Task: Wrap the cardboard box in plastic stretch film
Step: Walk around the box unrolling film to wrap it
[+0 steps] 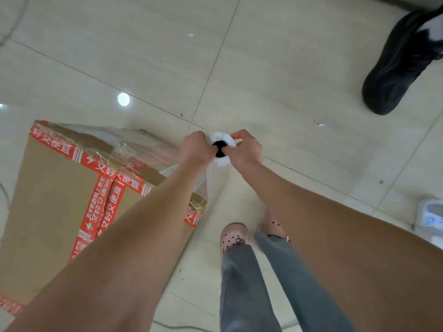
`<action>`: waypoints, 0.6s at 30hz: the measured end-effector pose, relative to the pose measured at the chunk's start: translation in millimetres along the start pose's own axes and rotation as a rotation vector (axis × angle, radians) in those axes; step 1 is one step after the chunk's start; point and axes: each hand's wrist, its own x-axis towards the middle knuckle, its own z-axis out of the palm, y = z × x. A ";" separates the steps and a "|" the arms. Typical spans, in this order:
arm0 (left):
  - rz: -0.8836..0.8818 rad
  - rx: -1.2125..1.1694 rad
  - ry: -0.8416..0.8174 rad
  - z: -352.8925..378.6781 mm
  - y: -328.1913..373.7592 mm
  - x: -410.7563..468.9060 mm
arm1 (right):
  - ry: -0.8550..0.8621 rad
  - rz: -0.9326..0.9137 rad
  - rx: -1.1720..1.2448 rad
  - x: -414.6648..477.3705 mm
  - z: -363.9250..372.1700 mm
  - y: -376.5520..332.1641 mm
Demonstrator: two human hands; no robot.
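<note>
Head view, looking straight down at a pale tiled floor (275,68). A large cardboard box (55,200) stands on the floor at the left, near the person, its edges and top seam sealed with red printed tape (105,200).

Just right of the box's far corner, two bare arms reach out to a stretch film roll (220,159). It is held upright and seen end-on, a white ring around a dark core hole. The left grip (195,147) and right grip (244,149) are both clenched around the roll's top end from either side, thumbs at the core.

A clear sheet of film (211,188) hangs from the roll towards the box's right side. Some shiny film seems to lie over the far top edge as well, though it is hard to see.

The roll looks rigid and probably fairly light. Holding it at the core ends should let it turn and pay out. The film is thin, stretchy and clingy, and could tear on a sharp box corner. The box looks stiff, but its weight cannot be judged, so it may slide if the film is pulled tight.

Pink clogs (233,236) are below the roll, a black shoe (402,68) is far right, and a power strip (429,216) sits at the right edge.
</note>
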 end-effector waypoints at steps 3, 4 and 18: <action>0.015 0.040 -0.025 -2.2 -4.9 -2.5 | -0.038 0.043 -0.008 0.3 2.1 -1.2; 0.038 0.064 -0.020 -2.7 -6.5 -3.9 | -0.039 0.056 -0.014 -0.1 4.2 -0.9; 0.194 0.135 0.053 -26.8 -3.7 11.9 | 0.095 -0.187 -0.367 11.4 26.2 -21.7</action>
